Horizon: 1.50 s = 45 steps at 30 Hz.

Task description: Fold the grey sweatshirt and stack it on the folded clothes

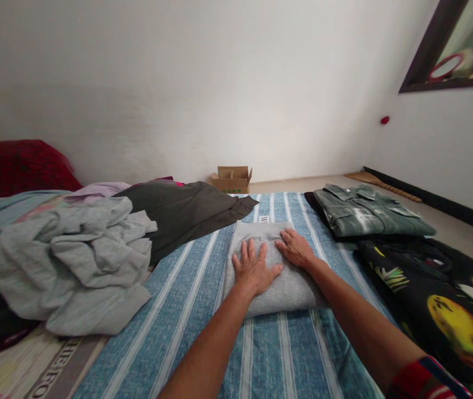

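Observation:
A light grey garment (pixel 278 296), folded into a rough square, lies on a blue striped cloth (pixel 194 293). My left hand (pixel 253 271) rests flat on its left half, fingers spread. On the upper right part of the same garment lies my right hand (pixel 296 248), palm down with its fingers stretched out. Neither hand grips anything. The parts of the garment under both palms are hidden.
Left lies a crumpled grey garment (pixel 90 266) with a dark olive garment (pixel 190 208) behind it. Folded green clothing (pixel 369 213) and a black fruit-print garment (pixel 436 299) sit on the right. A cardboard box (pixel 232 180) stands near the wall.

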### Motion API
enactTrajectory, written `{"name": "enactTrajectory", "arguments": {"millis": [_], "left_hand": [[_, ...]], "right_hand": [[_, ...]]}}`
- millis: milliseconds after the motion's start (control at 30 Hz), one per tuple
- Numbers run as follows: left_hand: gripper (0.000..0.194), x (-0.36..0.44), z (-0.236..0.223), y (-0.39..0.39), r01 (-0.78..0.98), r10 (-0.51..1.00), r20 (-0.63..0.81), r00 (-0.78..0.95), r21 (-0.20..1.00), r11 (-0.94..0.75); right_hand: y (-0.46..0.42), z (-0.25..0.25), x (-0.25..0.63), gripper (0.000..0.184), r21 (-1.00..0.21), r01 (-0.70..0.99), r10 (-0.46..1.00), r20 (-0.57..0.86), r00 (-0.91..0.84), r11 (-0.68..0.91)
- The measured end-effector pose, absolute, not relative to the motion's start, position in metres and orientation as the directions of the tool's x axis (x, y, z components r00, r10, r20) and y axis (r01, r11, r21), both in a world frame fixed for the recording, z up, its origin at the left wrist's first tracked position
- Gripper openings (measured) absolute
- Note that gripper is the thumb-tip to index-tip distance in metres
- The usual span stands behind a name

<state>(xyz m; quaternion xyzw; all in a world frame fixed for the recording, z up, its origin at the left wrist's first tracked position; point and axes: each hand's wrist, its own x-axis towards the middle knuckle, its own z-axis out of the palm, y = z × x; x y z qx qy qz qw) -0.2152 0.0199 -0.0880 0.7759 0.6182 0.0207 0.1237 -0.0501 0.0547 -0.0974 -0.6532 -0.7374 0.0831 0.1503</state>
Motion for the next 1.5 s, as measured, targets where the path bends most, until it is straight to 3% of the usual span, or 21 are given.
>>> {"name": "enactTrajectory", "arguments": {"millis": [167, 300, 367, 800, 933, 1100, 1367, 1500], "left_hand": [[0.086, -0.217, -0.082, 0.019, 0.95, 0.956, -0.16, 0.248, 0.232, -0.208], [0.085, -0.217, -0.082, 0.02, 0.947, 0.952, -0.157, 0.262, 0.233, -0.222], [0.086, -0.217, -0.084, 0.021, 0.95, 0.955, -0.148, 0.256, 0.224, -0.22], [0.079, -0.222, -0.064, 0.017, 0.939, 0.951, -0.123, 0.282, 0.24, -0.248], [0.077, -0.241, -0.054, 0.0, 0.899, 0.914, -0.107, 0.39, 0.259, -0.353], [0.091, -0.277, -0.065, -0.038, 0.808, 0.81, -0.134, 0.571, 0.267, -0.525], [0.076, -0.292, -0.086, -0.058, 0.838, 0.848, -0.077, 0.525, 0.221, -0.499], [0.072, -0.288, -0.081, -0.066, 0.83, 0.837, 0.008, 0.548, 0.122, -0.545]], "right_hand": [[0.003, -0.075, -0.049, 0.05, -0.299, 0.936, 0.975, 0.177, -0.136, 0.184], [-0.058, -0.085, -0.053, 0.06, -0.251, 0.855, 0.883, 0.257, -0.392, 0.453], [-0.077, -0.097, -0.051, 0.065, -0.214, 0.837, 0.855, 0.264, -0.447, 0.504], [-0.082, -0.116, -0.066, 0.038, 0.154, 0.829, 0.713, 0.441, -0.545, 0.538], [-0.079, -0.122, -0.066, 0.034, 0.178, 0.817, 0.65, 0.524, -0.551, 0.549], [-0.079, -0.128, -0.066, 0.034, 0.191, 0.816, 0.614, 0.572, -0.544, 0.545], [-0.078, -0.138, -0.063, 0.044, 0.217, 0.811, 0.599, 0.577, -0.556, 0.544], [-0.081, -0.139, -0.069, 0.046, 0.261, 0.828, 0.606, 0.579, -0.545, 0.496]]}}
